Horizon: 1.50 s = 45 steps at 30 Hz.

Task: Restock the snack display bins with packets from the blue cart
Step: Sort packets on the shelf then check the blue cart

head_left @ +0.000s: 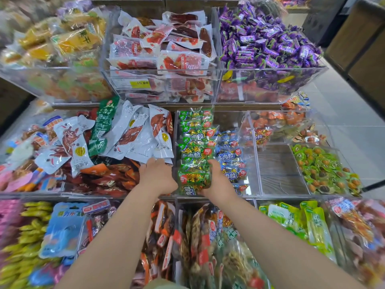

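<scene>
Right hand (218,180) grips near end of green packets (194,152) row in clear bin (255,163), thumb along row's side. Left hand (157,176) at divider wall (175,132), fingers bent forward, tips hidden; grip cannot be told. White packets (135,134) just ahead of left fingers. Blue packets (229,156), marked "肉粒", just right of right fingers. Past them, bare wood-floored compartment (275,170). Yellow tag (140,84) well ahead reads "19.80".

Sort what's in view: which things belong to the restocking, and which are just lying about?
Job: green packets, their clear bin, right hand gripping them, left hand alongside.
Lying about: purple sweets, yellow price tag, blue packets, white packets.
</scene>
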### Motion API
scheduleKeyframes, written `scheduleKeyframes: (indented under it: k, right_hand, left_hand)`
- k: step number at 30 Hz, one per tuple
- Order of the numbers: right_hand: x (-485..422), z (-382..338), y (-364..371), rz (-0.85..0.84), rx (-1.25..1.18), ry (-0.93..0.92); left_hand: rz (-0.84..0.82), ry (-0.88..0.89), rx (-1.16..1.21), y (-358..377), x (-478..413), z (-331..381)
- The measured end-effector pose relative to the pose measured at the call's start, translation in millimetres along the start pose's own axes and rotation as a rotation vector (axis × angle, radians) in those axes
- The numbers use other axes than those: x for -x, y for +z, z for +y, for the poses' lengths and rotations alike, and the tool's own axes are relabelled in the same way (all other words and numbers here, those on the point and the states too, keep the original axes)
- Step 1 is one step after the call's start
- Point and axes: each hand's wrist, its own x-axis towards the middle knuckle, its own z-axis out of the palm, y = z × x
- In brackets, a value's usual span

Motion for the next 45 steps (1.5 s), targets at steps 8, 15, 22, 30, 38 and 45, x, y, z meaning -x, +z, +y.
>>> scheduleKeyframes:
  k: [8, 15, 22, 30, 38, 45]
  right_hand:
    - [-1.0, 9.3, -30.9, 0.034, -0.314, 0.171]
    - [-5.0, 3.8, -20.3, -0.087, -0.542, 0.086]
    - [-8.8, 15.3, -41.4, 0.026, -0.536, 0.113]
    - [-27.0, 10.0, -33.0, -0.074, -0.595, 0.268]
    - [-15.5, 15.4, -42.2, -0.005, -0.776, 0.308]
    - [41.1, 45.5, -55.5, 0.351, -0.903, 0.304]
  left_hand:
    - [-0.012, -0.05, 0.003, 9.2, -3.4, 0.2]
    - [0.057, -0.091, -0.032, 13.8, -7.1, 5.5]
    - [0.066, -0.056, -0.092, 17.6, -3.4, 4.3]
    - [0.053, -0.095, -0.079, 14.8, -4.7, 8.4]
    - [0.039, -0.059, -0.083, 10.8, -2.5, 5.4]
    - [0.041, -0.037, 0.087, -6.4, 5.1, 2.2]
